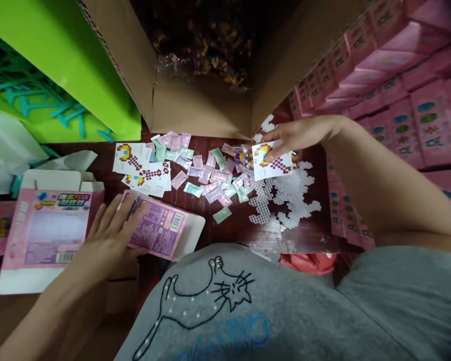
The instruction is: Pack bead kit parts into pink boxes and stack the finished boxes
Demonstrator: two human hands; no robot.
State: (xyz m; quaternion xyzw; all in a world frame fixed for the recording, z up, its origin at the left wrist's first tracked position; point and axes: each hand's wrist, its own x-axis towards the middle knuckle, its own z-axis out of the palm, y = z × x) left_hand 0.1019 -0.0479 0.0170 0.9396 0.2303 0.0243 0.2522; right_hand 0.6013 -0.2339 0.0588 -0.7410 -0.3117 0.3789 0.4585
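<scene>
My right hand (289,136) pinches a printed pattern card (271,168) that shows a pixel-style design in yellow, red and purple. Behind the card a clear bag of colourful beads (244,157) partly shows; whether my fingers also touch it is hidden. My left hand (115,225) grips the left end of a small pink box (160,226), fingers along its side and thumb near its lower edge. The white flap at the box's right end sticks out, open. Left of that hand stands another pink box (56,225) with a window and raised flaps.
Pink and green sachets (210,175) lie scattered across the dark table, beside more pattern cards (143,170). White pegboards (289,195) are piled at right. A cardboard carton (201,110) holds bagged beads. A green bin (108,90) contains teal tools; stacked pink boxes (398,110) line the right.
</scene>
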